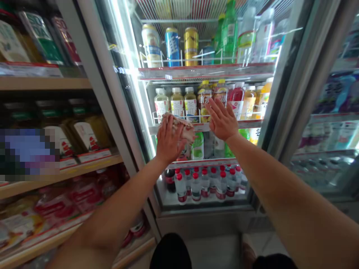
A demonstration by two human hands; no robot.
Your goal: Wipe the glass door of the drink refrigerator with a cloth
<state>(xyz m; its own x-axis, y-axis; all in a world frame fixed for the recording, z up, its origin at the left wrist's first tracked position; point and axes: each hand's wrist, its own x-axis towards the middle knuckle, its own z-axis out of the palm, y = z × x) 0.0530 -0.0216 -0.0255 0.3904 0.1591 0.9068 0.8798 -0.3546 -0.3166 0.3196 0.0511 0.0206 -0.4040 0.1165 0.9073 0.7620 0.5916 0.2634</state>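
Under the palm and fingers of my left hand (170, 141) is a crumpled, pale pinkish cloth (187, 130), held flat against the front of a lit drinks fridge. My right hand (223, 119) is raised at about the same height, fingers stretched out and nothing in it. It appears to rest on the glass door (207, 144), though contact is hard to confirm. Behind the hands, bottles of yellowish tea (177, 102) and a bottle with a red drink (238, 98) stand on the fridge's middle shelf.
Cans (191, 46) and green bottles (230, 35) fill the upper shelf. Red-capped water bottles (196, 185) stand at the bottom. Wooden shelving (45, 83) with packaged drinks is close on the left. Another glass-fronted fridge (333, 116) is at the right. My dark-clad knee (170, 252) shows below.
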